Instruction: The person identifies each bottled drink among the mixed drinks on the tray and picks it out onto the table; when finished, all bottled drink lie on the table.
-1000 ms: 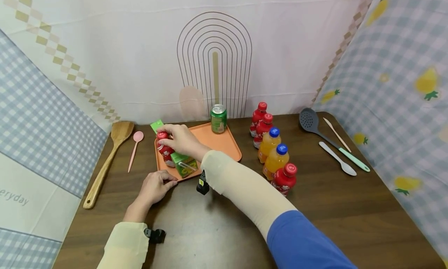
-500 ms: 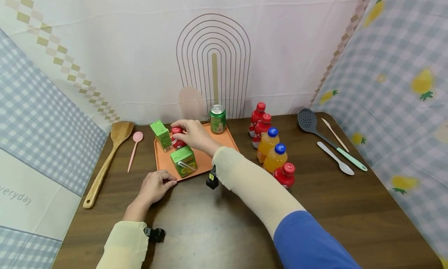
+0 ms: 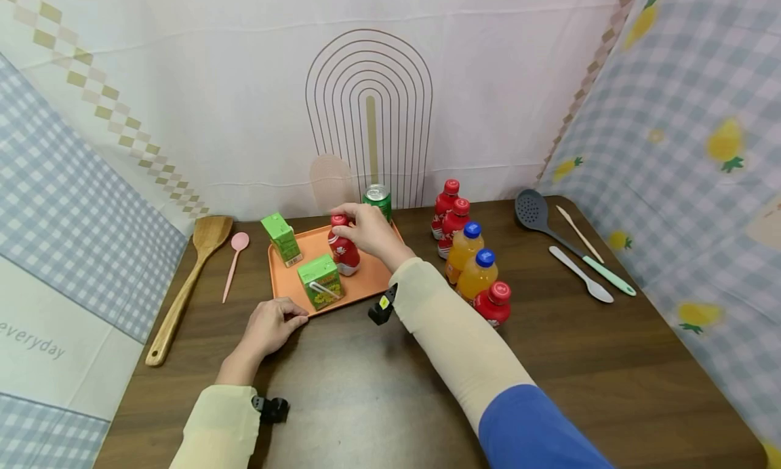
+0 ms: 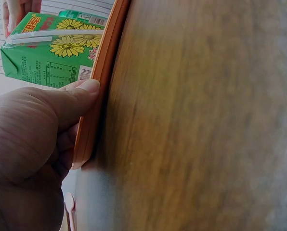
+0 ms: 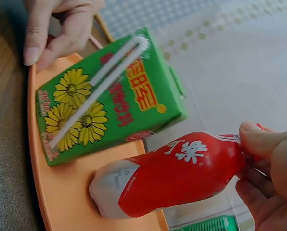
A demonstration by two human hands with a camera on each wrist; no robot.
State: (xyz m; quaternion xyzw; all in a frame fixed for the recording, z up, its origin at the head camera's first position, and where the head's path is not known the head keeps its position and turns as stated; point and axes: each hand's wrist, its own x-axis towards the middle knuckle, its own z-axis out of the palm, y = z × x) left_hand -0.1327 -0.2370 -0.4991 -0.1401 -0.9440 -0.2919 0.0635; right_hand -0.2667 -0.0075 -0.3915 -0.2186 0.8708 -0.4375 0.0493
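My right hand [image 3: 371, 230] grips a red drink bottle [image 3: 345, 257] by its neck, just under the cap. In the right wrist view the white base of the bottle [image 5: 115, 188] is right at the floor of the orange tray [image 3: 283, 279]. My left hand [image 3: 270, 328] pinches the tray's front left rim between thumb and fingers, close up in the left wrist view. A green drink carton [image 3: 321, 282] with straws on its side stands at the tray's front. Another green carton [image 3: 282, 238] stands at the back left, and a green can [image 3: 379, 199] is partly hidden behind my right hand.
Right of the tray stands a row of red bottles [image 3: 446, 208] and orange juice bottles [image 3: 478, 276]. A grey skimmer [image 3: 533, 211], a white spoon [image 3: 582, 274] and a knife [image 3: 579, 233] lie farther right. At left lie a wooden spatula [image 3: 189, 293] and a pink spoon [image 3: 234, 266].
My right hand has carried the red bottle rightward across the tray, from the left side beside the back carton to the middle. The left hand stays at the tray's rim.
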